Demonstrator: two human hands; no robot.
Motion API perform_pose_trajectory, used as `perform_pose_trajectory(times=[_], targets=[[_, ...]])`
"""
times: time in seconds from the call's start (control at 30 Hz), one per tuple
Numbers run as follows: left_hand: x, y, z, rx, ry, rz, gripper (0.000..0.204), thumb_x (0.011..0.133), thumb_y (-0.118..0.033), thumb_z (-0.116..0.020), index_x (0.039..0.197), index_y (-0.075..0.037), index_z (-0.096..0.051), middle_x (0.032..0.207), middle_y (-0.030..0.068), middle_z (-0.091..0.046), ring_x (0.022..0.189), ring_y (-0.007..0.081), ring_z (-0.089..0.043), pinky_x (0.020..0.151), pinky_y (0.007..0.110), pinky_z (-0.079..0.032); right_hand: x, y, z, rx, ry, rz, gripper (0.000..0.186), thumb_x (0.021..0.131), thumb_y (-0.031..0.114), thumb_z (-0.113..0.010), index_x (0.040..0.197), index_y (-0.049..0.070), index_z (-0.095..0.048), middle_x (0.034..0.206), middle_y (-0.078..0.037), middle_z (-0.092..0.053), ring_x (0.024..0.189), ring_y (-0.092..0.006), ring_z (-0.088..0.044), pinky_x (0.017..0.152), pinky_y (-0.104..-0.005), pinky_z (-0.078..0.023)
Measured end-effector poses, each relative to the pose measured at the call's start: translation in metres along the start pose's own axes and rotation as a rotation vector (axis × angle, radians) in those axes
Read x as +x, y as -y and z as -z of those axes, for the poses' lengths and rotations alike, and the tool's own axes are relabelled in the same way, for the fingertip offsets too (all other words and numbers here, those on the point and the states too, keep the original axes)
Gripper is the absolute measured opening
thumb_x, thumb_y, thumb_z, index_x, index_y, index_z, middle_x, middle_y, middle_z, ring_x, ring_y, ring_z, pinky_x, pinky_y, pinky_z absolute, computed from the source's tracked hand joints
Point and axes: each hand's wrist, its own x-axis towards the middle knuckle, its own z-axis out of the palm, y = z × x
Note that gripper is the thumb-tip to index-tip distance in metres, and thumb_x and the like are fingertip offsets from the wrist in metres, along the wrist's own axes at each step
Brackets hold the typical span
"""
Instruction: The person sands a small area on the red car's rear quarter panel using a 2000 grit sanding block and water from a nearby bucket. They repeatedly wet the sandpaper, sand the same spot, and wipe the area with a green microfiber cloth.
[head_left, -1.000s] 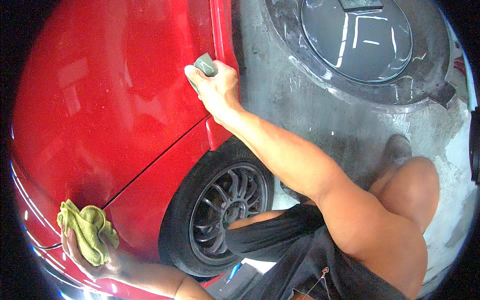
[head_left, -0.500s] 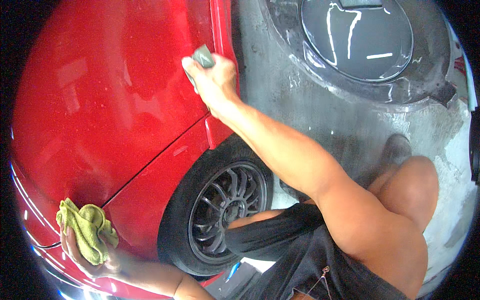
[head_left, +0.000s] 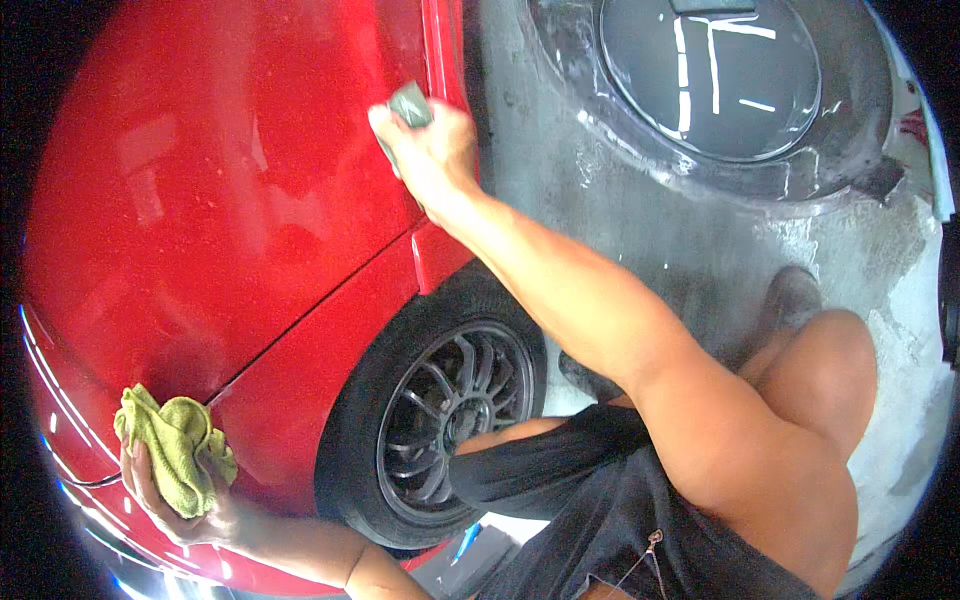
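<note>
A grey-green block or folded pad (head_left: 411, 105) is gripped in my right hand (head_left: 445, 150), low on the red car door panel (head_left: 230, 210) beside its sill. The fingers wrap round it, and its underside is hidden. At the lower left, my left hand (head_left: 200, 525) holds a crumpled yellow-green cloth (head_left: 180, 450) by the red bodywork, near a panel seam. Fingers cup the cloth from below; I cannot tell whether it touches the paint. Between my two arms is the car's wheel (head_left: 455, 430), with dark multi-spoke rim and black tyre.
On the wet grey floor (head_left: 640, 240) at the upper right stands a large round dark thing (head_left: 740, 120) with a glossy top that mirrors the lights. My bent legs in black shorts (head_left: 560, 460) are close to the wheel.
My right hand has shifted very slightly to the right with the block along the door. The left hand and its cloth have risen slightly in the picture.
</note>
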Motion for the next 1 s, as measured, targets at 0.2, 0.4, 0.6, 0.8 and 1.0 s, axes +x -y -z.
perform_pose_trajectory(times=[0.2, 0.4, 0.6, 0.8, 1.0], targets=[[-0.002, 0.005, 0.001, -0.042, 0.023, -0.002, 0.062, 0.09, -0.033, -0.081, 0.135, 0.007, -0.065, 0.132, 0.0274, -0.068, 0.124, 0.0457, -0.066, 0.109, 0.058, -0.053, -0.006, 0.016, 0.046, 0.283, -0.071, -0.201, 0.028, 0.092, 0.031, -0.087, 0.098, 0.012, -0.069, 0.082, 0.004, -0.067, 0.06, -0.0074, -0.058, 0.051, -0.0278, -0.049], [0.0, 0.003, 0.0, -0.057, 0.016, 0.0, 0.061, 0.091, -0.031, -0.081, 0.135, 0.007, -0.065, 0.134, 0.0273, -0.067, 0.125, 0.0459, -0.066, 0.109, 0.058, -0.053, -0.01, 0.014, 0.039, 0.217, 0.005, -0.183, 0.025, 0.094, 0.031, -0.085, 0.098, 0.012, -0.069, 0.078, 0.003, -0.065, 0.058, -0.0071, -0.057, 0.048, -0.0259, -0.046], [-0.001, -0.003, -0.001, -0.064, 0.01, 0.016, 0.061, 0.09, -0.03, -0.082, 0.135, 0.008, -0.066, 0.134, 0.0274, -0.067, 0.124, 0.0463, -0.066, 0.109, 0.058, -0.053, -0.004, 0.001, 0.019, 0.274, 0.074, -0.097, 0.025, 0.093, 0.029, -0.086, 0.098, 0.01, -0.07, 0.078, 0.004, -0.065, 0.058, -0.0056, -0.054, 0.048, -0.0258, -0.044], [0.0, -0.004, 0.0, -0.044, 0.013, 0.023, 0.061, 0.089, -0.029, -0.083, 0.135, 0.008, -0.066, 0.133, 0.0279, -0.067, 0.124, 0.0465, -0.066, 0.109, 0.059, -0.053, -0.023, 0.002, 0.023, 0.265, 0.12, -0.222, 0.022, 0.094, 0.026, -0.086, 0.092, 0.012, -0.069, 0.073, 0.006, -0.061, 0.056, -0.0048, -0.051, 0.047, -0.0256, -0.041], [-0.001, 0.0, 0.0, -0.058, 0.015, 0.0, 0.061, 0.09, -0.028, -0.082, 0.135, 0.009, -0.065, 0.135, 0.0289, -0.066, 0.124, 0.0474, -0.066, 0.109, 0.059, -0.053, -0.002, 0.015, 0.025, 0.306, 0.185, -0.236, 0.023, 0.097, 0.029, -0.083, 0.089, 0.013, -0.068, 0.071, 0.005, -0.061, 0.053, -0.0051, -0.049, 0.045, -0.0252, -0.038]])
